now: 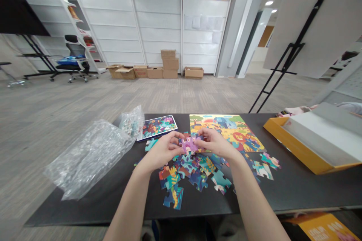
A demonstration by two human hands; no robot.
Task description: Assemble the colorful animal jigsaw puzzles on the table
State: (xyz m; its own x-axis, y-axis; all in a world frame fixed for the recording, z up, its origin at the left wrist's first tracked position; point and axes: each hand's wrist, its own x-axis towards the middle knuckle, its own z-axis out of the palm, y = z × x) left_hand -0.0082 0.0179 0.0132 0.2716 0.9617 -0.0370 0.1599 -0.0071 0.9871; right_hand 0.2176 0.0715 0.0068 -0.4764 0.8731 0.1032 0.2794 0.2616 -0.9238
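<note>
While the left hand (165, 148) and right hand (217, 144) pinch opposite edges of a purple jigsaw piece (188, 145), it sits directly between them over the far part of the loose-piece pile (198, 179), long axis seemingly running hand to hand, neither clearly nearer.

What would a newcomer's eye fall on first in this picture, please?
Probably the purple puzzle part between the left hand and the right hand, by the heap of loose puzzle pieces mid-table. Next, likely the yellow animal picture beyond the right hand, and the crumpled clear plastic bag at the table's left.
</note>
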